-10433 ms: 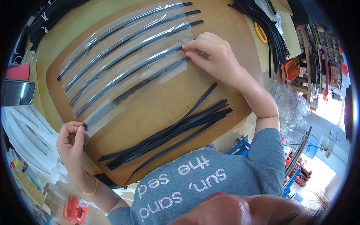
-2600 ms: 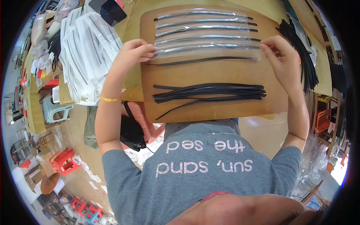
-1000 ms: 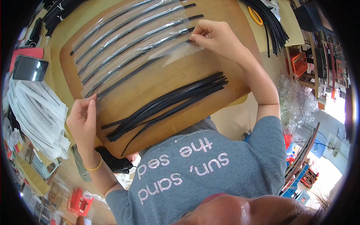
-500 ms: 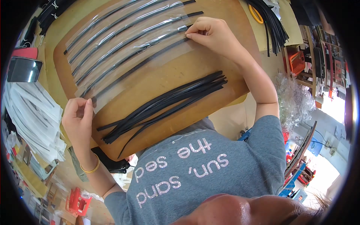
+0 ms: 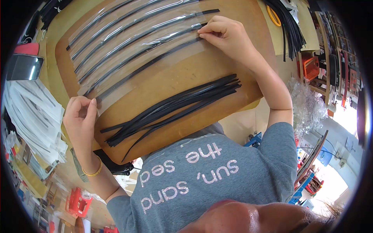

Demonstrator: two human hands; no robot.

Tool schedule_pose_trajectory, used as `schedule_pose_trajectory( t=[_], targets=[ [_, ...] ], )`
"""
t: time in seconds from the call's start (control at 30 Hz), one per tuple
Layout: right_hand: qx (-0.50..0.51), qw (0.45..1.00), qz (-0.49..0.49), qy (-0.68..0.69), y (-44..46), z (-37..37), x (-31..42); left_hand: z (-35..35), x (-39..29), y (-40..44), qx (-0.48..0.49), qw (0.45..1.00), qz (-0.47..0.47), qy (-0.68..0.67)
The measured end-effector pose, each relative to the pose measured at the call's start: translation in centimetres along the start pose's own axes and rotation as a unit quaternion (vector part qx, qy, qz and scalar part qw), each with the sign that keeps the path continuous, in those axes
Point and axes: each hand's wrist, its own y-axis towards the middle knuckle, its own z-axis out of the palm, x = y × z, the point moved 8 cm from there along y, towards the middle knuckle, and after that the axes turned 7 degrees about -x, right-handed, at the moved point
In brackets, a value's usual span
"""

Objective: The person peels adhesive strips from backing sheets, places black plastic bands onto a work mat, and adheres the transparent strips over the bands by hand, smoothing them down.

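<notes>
Several black strips lie in slanting rows on clear plastic film [image 5: 171, 60], spread over a brown mat. The nearest black strip [image 5: 149, 64] runs between my two hands. My left hand [image 5: 79, 116] is closed in a pinch at its lower left end, at the film's near corner. At the upper right end, my right hand [image 5: 231, 37] pinches the same strip between thumb and fingertips, with the neighbouring strip's end close beside it. A loose bundle of black strips [image 5: 175, 105] lies on the mat between my hands and my body.
The brown mat [image 5: 155, 87] rests on a yellowish table. At the left are a phone [image 5: 24, 66] and a stack of white sheets with dark strips [image 5: 33, 116]. More black strips [image 5: 289, 33] hang off the table's far right, beside yellow-orange scissor handles [image 5: 273, 16].
The camera view has shifted slightly. Both hands keep their pinch at the ends of the nearest strip, and the bundle lies as before.
</notes>
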Motion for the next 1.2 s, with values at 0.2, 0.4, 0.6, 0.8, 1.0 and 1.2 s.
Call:
schedule_pose_trajectory(
  t=[0.2, 0.4, 0.6, 0.8, 1.0, 1.2],
  targets=[
    [0.0, 0.966, -0.129, -0.224, -1.0, 0.2, 1.9, 0.0, -0.3, 0.2, -0.002, 1.0, -0.001, 0.025],
    [0.157, 0.885, -0.373, -0.233, -0.9, 2.4, 4.7, 0.0, -0.6, 0.2, -0.012, 0.999, -0.005, 0.043],
    [0.236, 0.854, -0.403, -0.231, -1.0, 4.1, 5.1, 0.0, -1.1, 0.1, -0.016, 0.999, -0.005, 0.047],
    [0.213, 0.855, -0.419, -0.221, -1.6, 5.3, 8.9, -0.3, -1.1, 0.1, -0.028, 0.999, -0.001, 0.033],
    [0.299, 0.88, -0.368, -0.037, -2.9, 9.8, 11.4, -1.1, -0.5, -0.4, -0.047, 0.999, -0.007, 0.001],
    [0.298, 0.876, -0.372, -0.07, -2.9, 10.0, 11.5, -0.9, 0.8, -0.3, -0.033, 0.996, -0.067, -0.04]
  ],
)
